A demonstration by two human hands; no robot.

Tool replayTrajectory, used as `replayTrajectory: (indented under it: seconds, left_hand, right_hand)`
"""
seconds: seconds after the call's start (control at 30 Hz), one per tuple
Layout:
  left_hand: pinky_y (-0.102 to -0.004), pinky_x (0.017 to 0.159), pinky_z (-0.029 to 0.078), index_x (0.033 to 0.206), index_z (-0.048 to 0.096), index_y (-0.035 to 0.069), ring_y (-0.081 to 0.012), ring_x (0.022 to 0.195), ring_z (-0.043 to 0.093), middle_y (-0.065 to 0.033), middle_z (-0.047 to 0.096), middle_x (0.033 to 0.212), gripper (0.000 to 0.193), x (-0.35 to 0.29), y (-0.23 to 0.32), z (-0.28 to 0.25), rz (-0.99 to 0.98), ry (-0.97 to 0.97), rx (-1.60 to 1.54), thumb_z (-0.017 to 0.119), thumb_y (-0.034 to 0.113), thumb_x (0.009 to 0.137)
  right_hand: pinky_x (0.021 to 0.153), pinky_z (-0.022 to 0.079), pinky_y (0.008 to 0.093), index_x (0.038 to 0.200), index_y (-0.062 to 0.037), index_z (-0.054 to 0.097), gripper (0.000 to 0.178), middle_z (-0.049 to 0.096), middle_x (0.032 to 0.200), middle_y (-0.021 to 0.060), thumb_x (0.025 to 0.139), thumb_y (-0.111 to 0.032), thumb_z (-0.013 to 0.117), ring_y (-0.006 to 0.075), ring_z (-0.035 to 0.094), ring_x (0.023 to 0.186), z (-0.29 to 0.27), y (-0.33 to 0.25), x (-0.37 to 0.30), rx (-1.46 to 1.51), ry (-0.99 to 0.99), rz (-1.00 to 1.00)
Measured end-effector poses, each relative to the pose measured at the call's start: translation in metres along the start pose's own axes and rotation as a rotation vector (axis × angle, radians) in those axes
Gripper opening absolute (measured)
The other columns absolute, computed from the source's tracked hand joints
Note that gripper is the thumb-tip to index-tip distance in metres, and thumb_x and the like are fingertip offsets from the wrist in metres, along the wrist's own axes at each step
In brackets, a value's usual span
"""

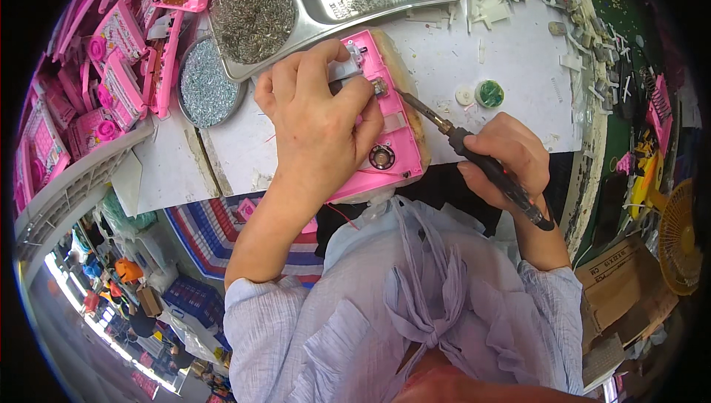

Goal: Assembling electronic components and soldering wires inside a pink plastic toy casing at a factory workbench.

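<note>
A pink plastic housing (403, 136) lies open-side up on a pale, fuzzy pad (404, 62) at the table's front edge. Inside it are a round speaker (382, 156), thin red wires and a small metal part (380, 87). My left hand (315, 118) rests over the housing's left side, fingers bent and closed around a light grey piece (342, 69); its fingertips are partly hidden. In my right hand (511, 155) is a soldering iron (481, 158), gripped by its black handle. Its tip points at the housing's right rim, close to the metal part; whether it touches, I cannot tell.
Left of the work are stacked pink housings (118, 84) and a round dish of small screws (210, 83). A metal tray (326, 29) with many springs stands behind. To the right are a small green-filled tub (489, 94), scattered white plastic parts (490, 7) and a yellow fan (680, 236).
</note>
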State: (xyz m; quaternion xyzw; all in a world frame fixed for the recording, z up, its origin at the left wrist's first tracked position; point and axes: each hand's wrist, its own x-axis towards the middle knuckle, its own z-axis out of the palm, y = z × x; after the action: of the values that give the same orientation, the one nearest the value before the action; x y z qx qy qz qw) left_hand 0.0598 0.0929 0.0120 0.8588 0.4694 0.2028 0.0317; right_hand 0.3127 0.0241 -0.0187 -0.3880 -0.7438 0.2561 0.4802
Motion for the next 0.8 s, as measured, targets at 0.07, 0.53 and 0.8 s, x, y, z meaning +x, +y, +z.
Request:
replayTrajectory:
  seconds: [0.07,0.53,0.8]
  left_hand:
    - [-0.0439,0.098,0.031,0.080,0.072,0.017,-0.0288,0.111,0.051,-0.0052,0.059,0.122,0.010,0.000,0.000,0.001,0.006,0.006,0.010,0.078,0.020,0.072]
    - [-0.0397,0.072,0.050,0.116,0.067,0.002,-0.0245,0.086,0.062,-0.0122,0.064,0.104,0.036,-0.051,-0.028,-0.032,-0.318,-0.005,-0.063,0.082,0.016,0.085]
    - [-0.0267,0.060,0.050,0.099,0.074,0.002,-0.0137,0.069,0.063,-0.0090,0.070,0.087,0.012,-0.039,-0.031,-0.044,-0.210,0.143,-0.186,0.075,-0.002,0.088]
  right_hand:
    - [0.053,0.043,0.0327,0.110,-0.0043,0.070,0.043,0.059,0.072,0.0053,0.070,-0.001,0.085,0.0224,0.056,0.060,0.002,0.000,0.002,-0.004,0.019,-0.004]
    - [0.055,0.044,0.0330,0.106,0.0031,0.069,0.037,0.064,0.073,0.0096,0.073,0.000,0.084,0.0246,0.058,0.060,-0.006,0.000,0.011,-0.011,0.053,-0.027]
    - [0.057,0.047,0.0314,0.109,0.0040,0.069,0.033,0.066,0.075,0.0106,0.081,-0.005,0.083,0.0228,0.060,0.061,0.006,-0.007,0.030,0.033,0.075,-0.054]
